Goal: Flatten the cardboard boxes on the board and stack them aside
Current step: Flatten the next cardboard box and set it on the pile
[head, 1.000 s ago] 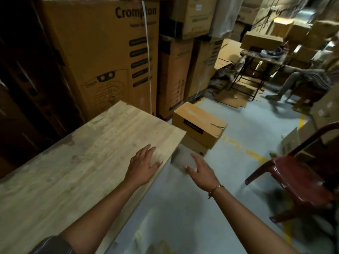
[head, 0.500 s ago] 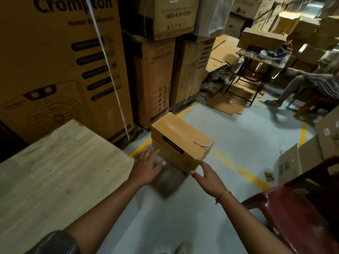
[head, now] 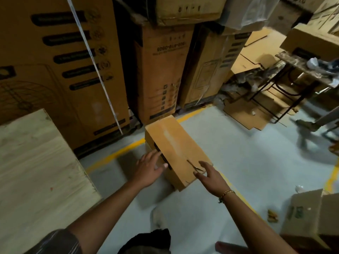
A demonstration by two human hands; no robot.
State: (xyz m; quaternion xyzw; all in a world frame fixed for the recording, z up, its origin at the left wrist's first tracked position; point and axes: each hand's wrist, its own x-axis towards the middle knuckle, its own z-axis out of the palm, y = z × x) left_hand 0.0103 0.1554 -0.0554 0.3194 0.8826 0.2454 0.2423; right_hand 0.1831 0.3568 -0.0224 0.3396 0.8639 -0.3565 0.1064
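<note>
The left hand [head: 150, 169] lies with its fingers straight and together against the left side face of the cardboard box [head: 176, 149], fingertips at a dark label strip on that face, curled round nothing. The right hand [head: 211, 176] is spread wide, fingers relaxed, over the near corner of the box's top face beside a short tear in the cardboard; it rests there without closing on the edge, and a gold bracelet [head: 226, 194] circles its wrist. So the 2 hands flank the near end of the box, neither one gripping it. The box is uncrushed, its top shut, and it stands low over the grey floor [head: 238, 162] just beyond a yellow line [head: 117, 154], not on the wooden board [head: 36, 162], which fills the left side of the view, near the box but apart from it. Behind the box rise tall printed cartons [head: 159, 70], and a white strap [head: 95, 70] runs slantwise down the largest one. Farther right, flattened cardboard [head: 247, 114] lies on the floor beneath a metal-legged table [head: 293, 74]. A smaller carton [head: 308, 217] sits at the lower right.
</note>
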